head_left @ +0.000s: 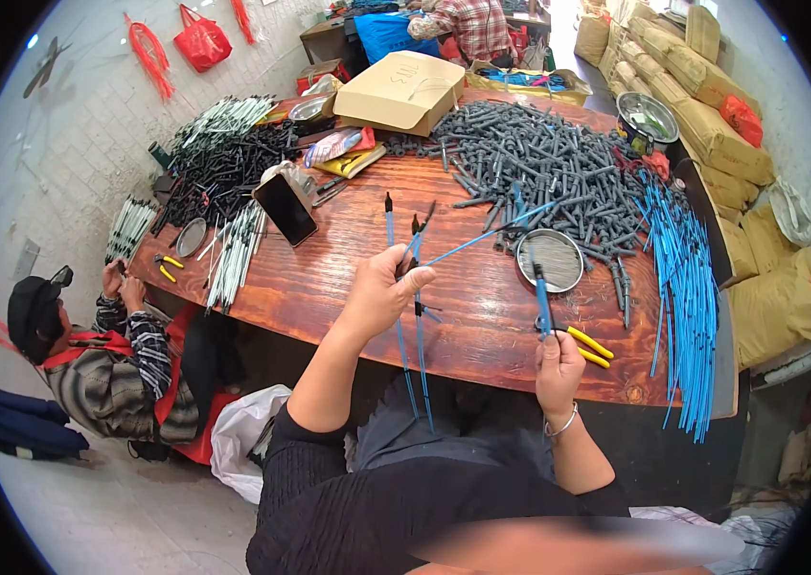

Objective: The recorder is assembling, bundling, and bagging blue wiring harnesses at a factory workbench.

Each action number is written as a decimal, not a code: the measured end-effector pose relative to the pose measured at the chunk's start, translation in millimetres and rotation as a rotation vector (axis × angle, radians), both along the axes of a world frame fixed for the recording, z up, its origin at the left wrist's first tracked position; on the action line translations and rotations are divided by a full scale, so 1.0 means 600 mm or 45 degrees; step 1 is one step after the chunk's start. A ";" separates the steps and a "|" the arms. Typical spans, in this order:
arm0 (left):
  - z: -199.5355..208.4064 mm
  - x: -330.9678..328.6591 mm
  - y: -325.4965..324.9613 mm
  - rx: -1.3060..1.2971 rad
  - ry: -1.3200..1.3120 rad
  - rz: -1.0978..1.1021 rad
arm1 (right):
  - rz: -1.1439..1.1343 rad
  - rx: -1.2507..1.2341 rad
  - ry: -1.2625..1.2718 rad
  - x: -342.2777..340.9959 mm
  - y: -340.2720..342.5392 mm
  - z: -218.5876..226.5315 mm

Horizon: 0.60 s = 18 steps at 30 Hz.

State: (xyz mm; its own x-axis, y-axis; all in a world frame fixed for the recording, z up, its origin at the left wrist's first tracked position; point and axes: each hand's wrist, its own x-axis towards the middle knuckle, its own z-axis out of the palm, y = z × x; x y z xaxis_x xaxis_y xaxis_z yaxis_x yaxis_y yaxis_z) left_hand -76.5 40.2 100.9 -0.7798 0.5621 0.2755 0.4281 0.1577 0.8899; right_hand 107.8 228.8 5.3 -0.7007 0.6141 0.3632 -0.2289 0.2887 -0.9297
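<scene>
My left hand (pixel 388 292) is closed around several thin blue rods (pixel 403 355) with black end pieces, which cross one another. One blue rod (pixel 491 235) slants from this hand toward the right. In my right hand (pixel 559 369), fingers pinch a slim blue-and-dark piece (pixel 543 305) that stands roughly upright; its exact kind is unclear. Just behind that piece lies a round metal dish (pixel 563 257) of fine, thin grey pieces. Yellow-handled pliers (pixel 592 350) rest on the table right beside my right hand.
Grey plastic parts (pixel 549 158) form a heap on the wooden table (pixel 329 297). A bundle of blue rods (pixel 683 316) hangs over its right edge. A phone (pixel 285 209), cardboard box (pixel 400 91) and white rods (pixel 236 254) lie farther off. Another person (pixel 118 364) sits at left.
</scene>
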 end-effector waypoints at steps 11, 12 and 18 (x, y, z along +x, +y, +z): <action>-0.024 0.009 0.035 0.476 -0.238 0.118 | 0.181 -0.656 0.148 0.008 0.008 0.014; -0.020 0.010 0.035 0.512 -0.291 0.082 | 0.177 -0.655 0.149 0.009 0.011 0.015; -0.018 -0.018 0.012 0.675 -0.710 -0.198 | 0.301 -0.714 0.036 0.006 0.013 0.027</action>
State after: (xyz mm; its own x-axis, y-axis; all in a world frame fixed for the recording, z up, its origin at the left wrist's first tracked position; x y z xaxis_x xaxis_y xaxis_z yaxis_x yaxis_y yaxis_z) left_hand -87.4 47.5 90.3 -0.8053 0.5788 0.1285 -0.1216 -0.3734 0.9197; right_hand 111.5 236.7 21.6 -0.8360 0.5465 0.0498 -0.2540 -0.3049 -0.9179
